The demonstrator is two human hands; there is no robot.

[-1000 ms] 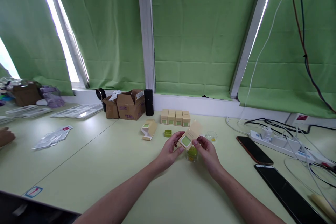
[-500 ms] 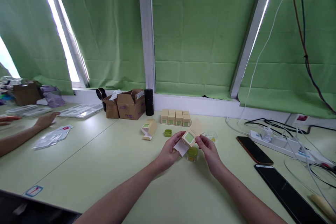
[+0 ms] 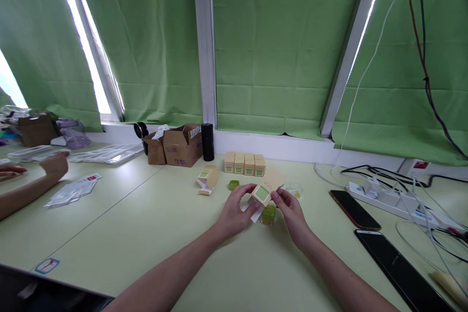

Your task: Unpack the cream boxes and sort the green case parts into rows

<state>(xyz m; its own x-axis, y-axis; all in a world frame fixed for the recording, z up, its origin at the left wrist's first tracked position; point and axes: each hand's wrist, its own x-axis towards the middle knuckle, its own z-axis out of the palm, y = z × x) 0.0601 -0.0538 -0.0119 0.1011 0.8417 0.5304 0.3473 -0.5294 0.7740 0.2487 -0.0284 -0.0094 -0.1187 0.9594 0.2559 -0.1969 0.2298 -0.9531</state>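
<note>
Between my two hands is a small tan cardboard box (image 3: 263, 193) with a green square on it and a white flap hanging below. My left hand (image 3: 236, 212) grips its left side, fingers closed. The fingertips of my right hand (image 3: 289, 210) pinch its right edge. Just under the box stands a small clear jar with a green lid (image 3: 268, 214), partly hidden by it. A green cap-like piece (image 3: 234, 185) lies behind my left hand. To the left, an open tan box (image 3: 208, 180) lies on its side. Beyond my right hand sits a clear container (image 3: 294, 190) with something yellow in it.
Several closed tan boxes (image 3: 244, 164) stand in a row near the wall. Cartons (image 3: 183, 145) and a black cylinder (image 3: 207, 142) are at the back left. Phones (image 3: 355, 209) and a cabled power strip (image 3: 395, 202) lie right. Another person's hand (image 3: 55, 165) is far left, near plastic packets (image 3: 75, 190).
The box in my hands has tilted and shifted slightly down and left, showing more of its green square. The other person's hand has moved left.
</note>
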